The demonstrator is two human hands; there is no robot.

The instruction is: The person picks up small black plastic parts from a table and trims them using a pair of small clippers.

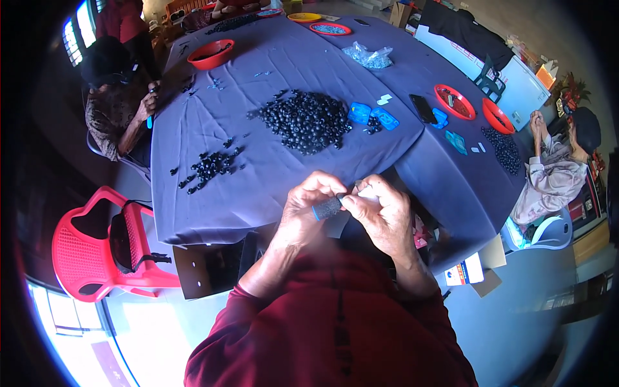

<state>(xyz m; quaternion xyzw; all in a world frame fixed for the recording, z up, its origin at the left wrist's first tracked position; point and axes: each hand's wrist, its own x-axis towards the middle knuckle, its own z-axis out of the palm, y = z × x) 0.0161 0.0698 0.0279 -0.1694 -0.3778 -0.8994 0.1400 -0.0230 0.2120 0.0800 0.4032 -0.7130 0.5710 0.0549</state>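
Both my hands are raised just in front of the table's near edge, close together. In the fingers of my left hand [302,209] is a dark grey, rough-looking block [327,208] with a blue edge. My right hand [385,218] pinches a small black piece [341,196] at the block's upper right corner; its exact kind is too small to make out. Something white [367,192] shows at the right fingers. Beyond my hands lies a big heap of small round black parts [306,122]. A smaller cluster of black parts [213,168] is spread to its left.
The table wears a grey-blue cloth [271,193]. On it are a red bowl [211,55], blue plastic pieces [371,115], a clear bag [367,55] and a black phone [423,109]. Co-workers sit left [116,109] and right [554,168]. A red chair [84,251] stands at left.
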